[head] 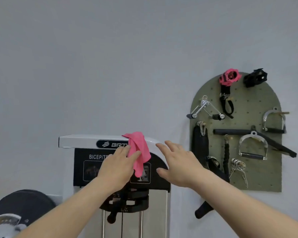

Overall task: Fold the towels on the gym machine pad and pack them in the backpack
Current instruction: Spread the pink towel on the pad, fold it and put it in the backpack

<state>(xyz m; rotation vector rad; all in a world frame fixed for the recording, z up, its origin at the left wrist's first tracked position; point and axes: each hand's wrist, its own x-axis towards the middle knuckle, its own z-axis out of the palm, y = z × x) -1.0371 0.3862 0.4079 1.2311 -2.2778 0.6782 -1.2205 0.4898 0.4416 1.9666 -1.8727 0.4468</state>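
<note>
As the towel point(139, 148) hangs long-axis down off the machine point(79, 140), the left hand point(116, 166) pinches it, the right hand point(181, 162) spread just beside

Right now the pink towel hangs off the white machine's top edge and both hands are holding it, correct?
Not quite. In the head view only the left hand holds the pink towel hanging off the white machine's top edge; the right hand is open beside it, not touching.

pegboard point(258, 183): right of frame, hung with handles
pink collar point(230, 77): top of pegboard
weight plate point(22, 202): lower left corner
</note>
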